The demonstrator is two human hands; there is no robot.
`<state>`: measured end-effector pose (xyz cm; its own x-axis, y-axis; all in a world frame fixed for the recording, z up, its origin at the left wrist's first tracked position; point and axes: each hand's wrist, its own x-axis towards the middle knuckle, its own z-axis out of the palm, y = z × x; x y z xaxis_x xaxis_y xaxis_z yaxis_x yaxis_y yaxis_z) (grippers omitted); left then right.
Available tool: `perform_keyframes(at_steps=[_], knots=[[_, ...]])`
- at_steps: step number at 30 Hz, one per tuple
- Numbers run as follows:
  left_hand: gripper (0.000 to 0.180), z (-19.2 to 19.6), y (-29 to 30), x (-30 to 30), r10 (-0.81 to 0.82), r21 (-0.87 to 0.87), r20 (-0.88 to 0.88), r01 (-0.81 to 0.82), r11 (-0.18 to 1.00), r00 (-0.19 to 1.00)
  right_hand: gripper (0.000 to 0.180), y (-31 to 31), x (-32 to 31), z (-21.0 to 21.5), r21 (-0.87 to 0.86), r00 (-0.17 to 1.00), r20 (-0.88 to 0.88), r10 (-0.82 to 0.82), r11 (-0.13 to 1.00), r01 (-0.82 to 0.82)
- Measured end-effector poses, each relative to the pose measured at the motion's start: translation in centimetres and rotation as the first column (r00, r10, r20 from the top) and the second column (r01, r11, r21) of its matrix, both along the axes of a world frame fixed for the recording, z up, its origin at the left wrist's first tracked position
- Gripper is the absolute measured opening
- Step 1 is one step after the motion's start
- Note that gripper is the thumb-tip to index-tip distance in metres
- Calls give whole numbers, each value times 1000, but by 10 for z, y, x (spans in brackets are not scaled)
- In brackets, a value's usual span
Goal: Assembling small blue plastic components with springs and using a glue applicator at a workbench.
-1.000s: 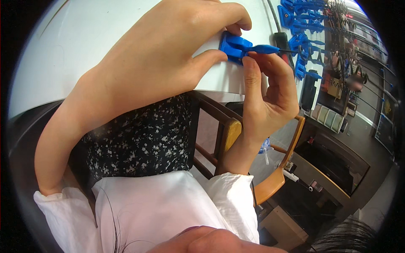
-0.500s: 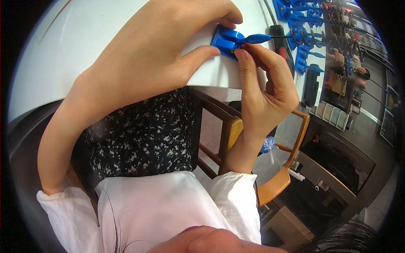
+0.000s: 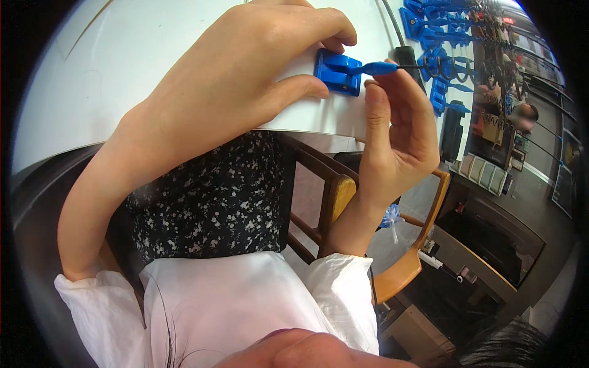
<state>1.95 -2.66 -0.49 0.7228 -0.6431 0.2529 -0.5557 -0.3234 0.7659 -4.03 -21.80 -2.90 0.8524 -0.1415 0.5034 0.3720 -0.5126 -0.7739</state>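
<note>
A small blue plastic piece (image 3: pixel 339 73) with a square base lies on the white table; a tapered blue arm (image 3: pixel 377 68) and a thin black rod extend from it to the right. My left hand (image 3: pixel 236 73) reaches around the base, thumb at its near left corner and curled fingers at its far edge. Close to the arm's end, my right hand (image 3: pixel 402 122) is curled, index finger by the arm and thumb against another fingertip. Something tiny and dark shows at that pinch, too small to name. Behind the rod lies a black-handled tool (image 3: pixel 406 55), apparently a screwdriver.
Several similar blue pieces (image 3: pixel 438 37) with dark coils crowd the table's right side. A black object (image 3: pixel 453 127) lies at the right edge. Below the white table (image 3: pixel 123 49) stand a wooden chair (image 3: pixel 423 245) and dark furniture. Another person (image 3: pixel 523 116) appears far right.
The blue piece and my left hand have shifted slightly toward me. My right fingers have drawn away from the base's near edge, moving right along the tapered arm.
</note>
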Motion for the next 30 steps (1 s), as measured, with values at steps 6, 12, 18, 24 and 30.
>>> perform_keyframes(at_steps=[6,12,18,24,30], knots=[[31,1,3,3,-63,-14,27,64,998,998,26,-2,6,9,-3,997,36,63,998,-63],[28,-2,3,3,-60,-64,45,63,996,997,24,0,12,10,-26,990,51,130,991,-129],[28,-35,-6,15,175,-381,734,186,906,656,19,-1,12,10,-18,992,51,120,993,-119],[27,-7,2,0,-64,-165,23,67,984,998,18,1,11,11,-10,995,38,90,996,-90],[25,-9,2,-1,-50,-147,26,53,988,998,16,3,10,12,-23,997,31,66,998,-65]])
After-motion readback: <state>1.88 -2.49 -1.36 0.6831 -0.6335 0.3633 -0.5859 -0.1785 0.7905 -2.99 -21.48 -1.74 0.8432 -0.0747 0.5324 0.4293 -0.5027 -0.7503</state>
